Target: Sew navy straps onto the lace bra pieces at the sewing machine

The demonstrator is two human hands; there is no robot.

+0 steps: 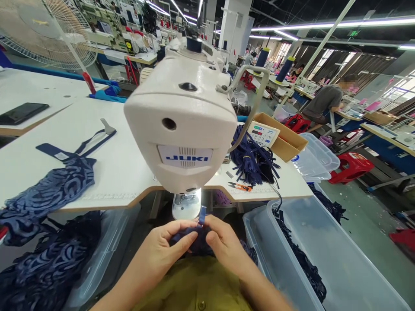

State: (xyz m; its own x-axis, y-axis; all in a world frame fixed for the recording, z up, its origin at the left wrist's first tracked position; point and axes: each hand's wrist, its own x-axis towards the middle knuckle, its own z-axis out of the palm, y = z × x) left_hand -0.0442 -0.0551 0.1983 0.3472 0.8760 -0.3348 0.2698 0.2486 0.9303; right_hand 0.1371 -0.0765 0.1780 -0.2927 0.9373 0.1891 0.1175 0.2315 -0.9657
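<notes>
Close to my body, under the head of a white JUKI sewing machine (181,108), both hands work on a dark navy garment (199,242). My left hand (164,246) pinches it between thumb and fingers from the left. From the other side my right hand (225,244) is closed on it, near a short navy strap (202,215) that sticks up between the fingertips. The strap's end lies just in front of the machine's shiny metal sewing bed (187,205). Most of the garment is hidden behind the hands.
A blue patterned garment (58,181) with straps lies on the left tabletop. Right of the machine are a bundle of navy straps (249,157), orange-handled snips (240,186), a control panel (262,133) and a cardboard box (285,140). Plastic bins (343,255) flank me. A person (324,103) sits farther right.
</notes>
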